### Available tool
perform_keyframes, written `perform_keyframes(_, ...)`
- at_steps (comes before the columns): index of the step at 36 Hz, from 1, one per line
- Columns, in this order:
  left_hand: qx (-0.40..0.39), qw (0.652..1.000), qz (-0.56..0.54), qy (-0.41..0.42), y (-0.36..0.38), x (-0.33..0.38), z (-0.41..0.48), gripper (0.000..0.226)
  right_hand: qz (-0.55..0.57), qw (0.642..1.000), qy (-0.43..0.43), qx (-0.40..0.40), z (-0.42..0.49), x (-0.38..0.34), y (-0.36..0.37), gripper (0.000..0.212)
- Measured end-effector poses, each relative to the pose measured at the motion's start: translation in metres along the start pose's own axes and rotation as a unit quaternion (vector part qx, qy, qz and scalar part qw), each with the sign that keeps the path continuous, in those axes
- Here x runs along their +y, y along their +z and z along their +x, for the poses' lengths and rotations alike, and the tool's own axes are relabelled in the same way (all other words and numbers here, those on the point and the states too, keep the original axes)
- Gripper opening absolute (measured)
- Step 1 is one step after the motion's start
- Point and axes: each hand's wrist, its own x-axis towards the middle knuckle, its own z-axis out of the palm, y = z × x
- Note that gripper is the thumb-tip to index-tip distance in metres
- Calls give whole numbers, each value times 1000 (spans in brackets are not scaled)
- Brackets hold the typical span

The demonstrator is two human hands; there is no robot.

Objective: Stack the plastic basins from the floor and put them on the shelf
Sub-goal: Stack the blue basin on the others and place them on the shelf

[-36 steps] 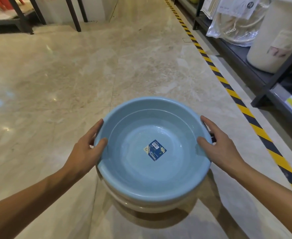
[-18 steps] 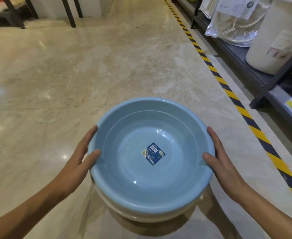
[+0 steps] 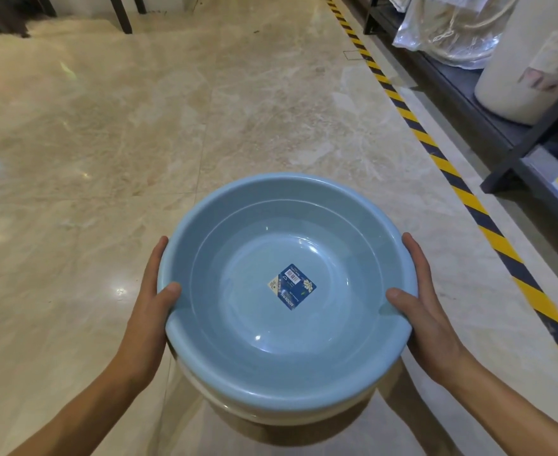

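A light blue plastic basin (image 3: pixel 254 366) with a blue label (image 3: pixel 291 286) in its bottom sits nested in a cream basin (image 3: pixel 290 414), whose rim shows below it. My left hand (image 3: pixel 152 301) grips the stack at its left rim, thumb hooked over the edge. My right hand (image 3: pixel 425 307) grips the right rim the same way. The stack is held above the marble floor (image 3: pixel 172 126). The dark metal shelf (image 3: pixel 488 103) runs along the right side.
A yellow-and-black striped tape line (image 3: pixel 435 153) runs along the floor beside the shelf. On the shelf stand a large white bin (image 3: pixel 534 60) and a plastic-wrapped item (image 3: pixel 448 31). Dark furniture legs (image 3: pixel 119 14) stand at the far left.
The stack has come closer to me and risen from the floor. Both hands slid back along the rim, with thumbs over the edge.
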Motion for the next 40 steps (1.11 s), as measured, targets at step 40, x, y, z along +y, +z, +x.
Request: perform_keyframes(40,11,995,-35,97,32,171,-8,44,30,996,-56,70,-29,-173,-31,59)
